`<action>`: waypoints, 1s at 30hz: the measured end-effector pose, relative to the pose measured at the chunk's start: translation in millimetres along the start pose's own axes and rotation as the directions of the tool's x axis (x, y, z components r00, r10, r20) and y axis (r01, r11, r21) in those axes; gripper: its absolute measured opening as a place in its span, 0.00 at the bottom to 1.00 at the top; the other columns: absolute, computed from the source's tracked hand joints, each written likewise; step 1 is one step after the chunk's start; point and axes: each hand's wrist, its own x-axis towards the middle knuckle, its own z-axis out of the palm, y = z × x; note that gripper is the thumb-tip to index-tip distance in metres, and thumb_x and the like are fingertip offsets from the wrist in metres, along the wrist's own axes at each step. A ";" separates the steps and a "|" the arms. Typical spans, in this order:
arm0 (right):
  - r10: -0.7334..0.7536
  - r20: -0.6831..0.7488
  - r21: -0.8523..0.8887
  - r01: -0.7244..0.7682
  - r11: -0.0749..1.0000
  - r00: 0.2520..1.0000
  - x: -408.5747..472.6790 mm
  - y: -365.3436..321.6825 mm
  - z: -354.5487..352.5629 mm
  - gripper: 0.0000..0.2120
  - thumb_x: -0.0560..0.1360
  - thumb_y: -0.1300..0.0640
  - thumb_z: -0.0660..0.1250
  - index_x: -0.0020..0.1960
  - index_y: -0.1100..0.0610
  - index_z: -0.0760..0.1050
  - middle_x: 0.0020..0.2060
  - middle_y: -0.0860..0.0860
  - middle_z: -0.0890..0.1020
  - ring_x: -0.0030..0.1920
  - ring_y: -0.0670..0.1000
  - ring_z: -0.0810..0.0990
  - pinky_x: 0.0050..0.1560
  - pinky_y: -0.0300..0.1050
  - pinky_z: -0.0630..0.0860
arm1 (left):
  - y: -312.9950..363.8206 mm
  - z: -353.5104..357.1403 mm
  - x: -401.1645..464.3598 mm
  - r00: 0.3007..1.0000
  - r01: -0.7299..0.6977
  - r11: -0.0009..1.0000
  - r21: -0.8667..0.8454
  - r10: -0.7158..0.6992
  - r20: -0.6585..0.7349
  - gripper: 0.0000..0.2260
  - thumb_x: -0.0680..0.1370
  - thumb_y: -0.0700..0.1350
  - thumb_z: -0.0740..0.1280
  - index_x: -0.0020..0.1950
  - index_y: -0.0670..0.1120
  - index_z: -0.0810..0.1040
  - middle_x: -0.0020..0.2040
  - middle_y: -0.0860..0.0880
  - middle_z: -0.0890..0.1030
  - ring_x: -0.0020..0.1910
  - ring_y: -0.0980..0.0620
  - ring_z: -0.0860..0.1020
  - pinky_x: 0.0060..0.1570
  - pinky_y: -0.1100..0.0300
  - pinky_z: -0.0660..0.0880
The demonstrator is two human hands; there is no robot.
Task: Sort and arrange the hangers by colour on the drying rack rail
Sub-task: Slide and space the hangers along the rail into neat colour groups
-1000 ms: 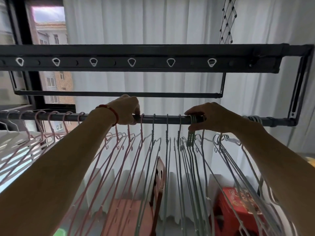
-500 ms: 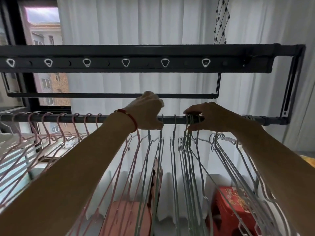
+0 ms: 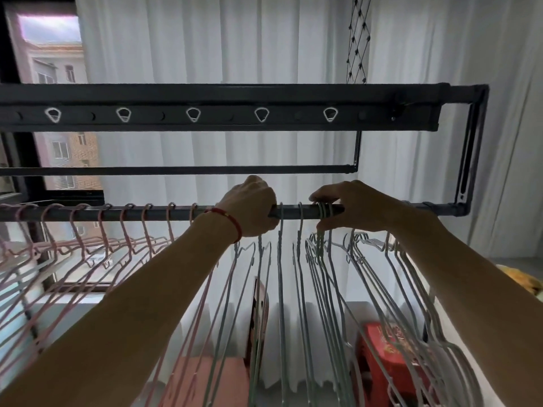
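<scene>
My left hand (image 3: 249, 208) is curled over the rail (image 3: 293, 212), its grip closed round the bar itself near the middle of its span, a red bracelet (image 3: 232, 223) on the wrist. My right hand (image 3: 355, 207) sits just to the right along the same bar, thumb below and fingers above, pinching the tight bunch of green hooks (image 3: 323, 211) where they loop over the rail. The rail runs level from left to right across my view, ending in an elbow joint at the right. On its left stretch the pink hangers (image 3: 102, 233) hang spaced apart, hooks over the bar, their long shoulders slanting down and to the left towards me. Between my two hands two green hangers (image 3: 280, 259) hang singly, nearly edge-on, with their long axis running down and away from the bar. Under my right hand the bunched green ones fan down and slightly right. Beyond that wrist the white hangers (image 3: 382, 259) hang close together, shoulders sweeping down to the right past my forearm. Above the rail are a thinner bar (image 3: 176, 170) and a wide black beam (image 3: 205, 116) with a row of white-rimmed holes. A white curtain (image 3: 235, 39) hangs behind it all, with a window (image 3: 53, 54) at the left and a red stool (image 3: 390, 345) low on the right.
</scene>
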 end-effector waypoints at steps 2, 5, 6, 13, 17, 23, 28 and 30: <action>-0.001 0.003 0.000 0.001 1.000 1.000 -0.3 0.6 0.2 0.33 0.68 0.46 0.79 0.69 0.53 0.74 0.60 0.48 0.81 0.60 0.47 0.79 0.58 0.35 0.70 | -1.9 0.5 0.5 1.000 0.004 1.000 -0.007 -0.004 0.010 0.10 0.77 0.52 0.66 0.44 0.47 0.81 0.48 0.47 0.77 0.57 0.47 0.74 0.53 0.50 0.78; 0.003 0.006 0.003 -0.003 1.000 1.000 -0.3 2.1 0.8 0.33 0.68 0.46 0.78 0.69 0.53 0.74 0.60 0.48 0.81 0.60 0.47 0.79 0.58 0.34 0.70 | -3.5 0.8 1.7 1.000 0.002 1.000 -0.020 -0.002 0.004 0.10 0.76 0.52 0.68 0.46 0.47 0.83 0.50 0.47 0.77 0.58 0.48 0.73 0.53 0.51 0.78; 0.003 0.006 0.002 -0.003 1.000 1.000 -0.3 2.0 0.8 0.33 0.68 0.46 0.78 0.69 0.53 0.74 0.60 0.48 0.81 0.60 0.47 0.79 0.56 0.32 0.69 | -3.4 0.7 1.9 1.000 -0.001 1.000 -0.027 0.001 0.001 0.09 0.77 0.52 0.68 0.47 0.47 0.83 0.50 0.47 0.78 0.59 0.49 0.72 0.54 0.51 0.78; 0.009 0.010 0.014 -0.009 1.000 1.000 0.5 0.5 0.6 0.32 0.68 0.47 0.78 0.70 0.53 0.73 0.61 0.48 0.81 0.60 0.45 0.78 0.53 0.28 0.67 | -4.4 -0.1 2.5 1.000 0.005 0.998 -0.070 -0.005 -0.006 0.10 0.76 0.50 0.70 0.51 0.46 0.84 0.53 0.46 0.78 0.62 0.49 0.71 0.56 0.51 0.77; 0.004 0.010 0.006 -0.004 1.000 1.000 1.1 -0.6 1.1 0.32 0.69 0.47 0.78 0.69 0.53 0.73 0.60 0.47 0.81 0.60 0.46 0.79 0.52 0.26 0.67 | -4.5 -0.4 3.0 1.000 0.008 0.998 -0.069 -0.007 0.007 0.10 0.77 0.50 0.70 0.51 0.46 0.84 0.53 0.46 0.77 0.62 0.49 0.71 0.57 0.50 0.77; -0.007 0.007 0.003 0.007 1.000 1.000 2.5 -3.1 2.1 0.32 0.68 0.47 0.79 0.69 0.52 0.74 0.59 0.46 0.81 0.59 0.45 0.79 0.51 0.26 0.67 | -5.1 -1.0 1.8 1.000 0.009 0.997 -0.074 -0.008 0.005 0.09 0.77 0.50 0.71 0.50 0.46 0.85 0.51 0.46 0.77 0.61 0.49 0.71 0.57 0.50 0.76; -0.019 0.007 -0.015 0.019 1.000 1.000 3.4 -5.3 2.7 0.32 0.69 0.47 0.78 0.69 0.53 0.74 0.59 0.47 0.81 0.59 0.47 0.79 0.56 0.31 0.69 | -5.2 -1.8 1.2 1.000 0.010 0.997 -0.072 -0.009 0.007 0.09 0.77 0.50 0.71 0.50 0.46 0.85 0.51 0.46 0.76 0.60 0.49 0.72 0.57 0.50 0.76; -0.020 0.010 -0.017 0.020 1.000 1.000 3.5 -6.8 3.0 0.32 0.69 0.47 0.78 0.69 0.53 0.73 0.60 0.47 0.81 0.59 0.47 0.79 0.60 0.37 0.71 | -5.5 -2.0 1.0 1.000 0.015 0.997 -0.078 -0.014 0.013 0.09 0.77 0.50 0.70 0.50 0.47 0.85 0.51 0.46 0.76 0.60 0.49 0.71 0.57 0.50 0.76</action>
